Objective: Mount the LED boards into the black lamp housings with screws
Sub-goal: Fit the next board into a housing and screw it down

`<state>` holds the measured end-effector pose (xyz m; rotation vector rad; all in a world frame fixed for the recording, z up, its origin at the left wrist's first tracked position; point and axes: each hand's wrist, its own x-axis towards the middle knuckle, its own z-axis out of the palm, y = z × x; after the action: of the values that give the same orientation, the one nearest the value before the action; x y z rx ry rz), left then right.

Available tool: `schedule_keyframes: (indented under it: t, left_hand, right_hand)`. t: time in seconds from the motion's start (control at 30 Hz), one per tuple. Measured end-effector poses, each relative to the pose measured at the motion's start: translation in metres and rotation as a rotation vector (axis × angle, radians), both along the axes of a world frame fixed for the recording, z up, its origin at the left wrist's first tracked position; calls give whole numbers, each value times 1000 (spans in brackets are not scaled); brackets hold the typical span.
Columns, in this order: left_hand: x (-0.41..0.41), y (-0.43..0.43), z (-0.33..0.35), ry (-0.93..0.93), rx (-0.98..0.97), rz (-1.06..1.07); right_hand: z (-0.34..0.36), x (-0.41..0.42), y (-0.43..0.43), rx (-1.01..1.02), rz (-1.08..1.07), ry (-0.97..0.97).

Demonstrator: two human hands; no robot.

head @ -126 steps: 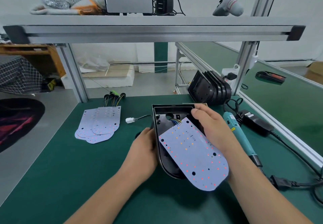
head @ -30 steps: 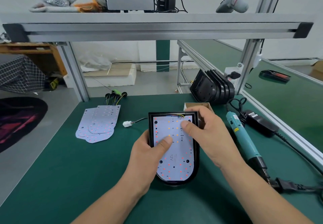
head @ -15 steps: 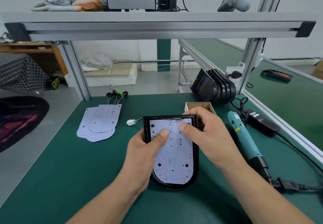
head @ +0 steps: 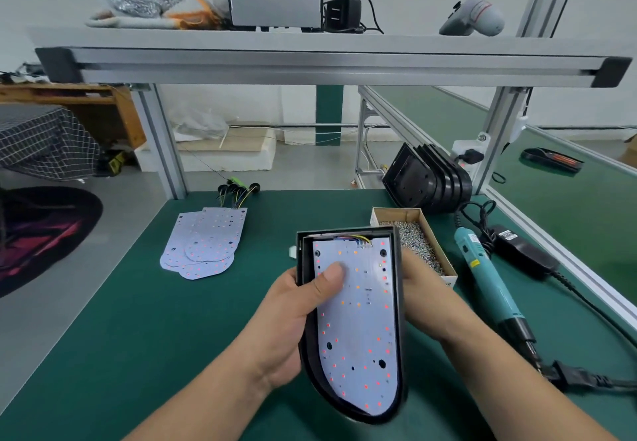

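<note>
Left hand (head: 293, 323) grips the housing (head: 398, 302) by its left edge at centre frame, its thumb (head: 332, 277) pressed onto the board (head: 358, 337), which sits inside the housing. The housing is held tilted toward the camera, square end up, rounded end near the bottom of the frame. Against its right wall is the right hand (head: 422, 297), fingers hidden behind it, so I cannot tell whether it grips. Just right of that, a screw box (head: 396, 212) rests on the green table (head: 138, 337), with a teal screwdriver (head: 489, 278) further right. At left lie spare boards (head: 203, 247); stacked housings (head: 427, 182) stand behind the box.
</note>
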<state>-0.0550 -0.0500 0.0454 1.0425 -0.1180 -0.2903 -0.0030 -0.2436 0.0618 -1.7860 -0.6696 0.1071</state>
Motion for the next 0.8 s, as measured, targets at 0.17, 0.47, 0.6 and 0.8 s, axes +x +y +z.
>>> schedule_keyframes:
  t: [0.17,0.47,0.6,0.8]
  left_hand:
    - [2,3,-1,-24,-25,-74]
    - [11,16,-3,42,-57,-105]
    - [15,20,-5,40,-40,-103]
    - [22,25,-4,11,17,-1]
  right_hand:
    - [5,6,-11,-45,-31,-137]
    - [3,9,-3,-121,-136,-228]
    - [1,13,-5,-134,-239,-255]
    - [-6,18,-7,-194,-268,-220]
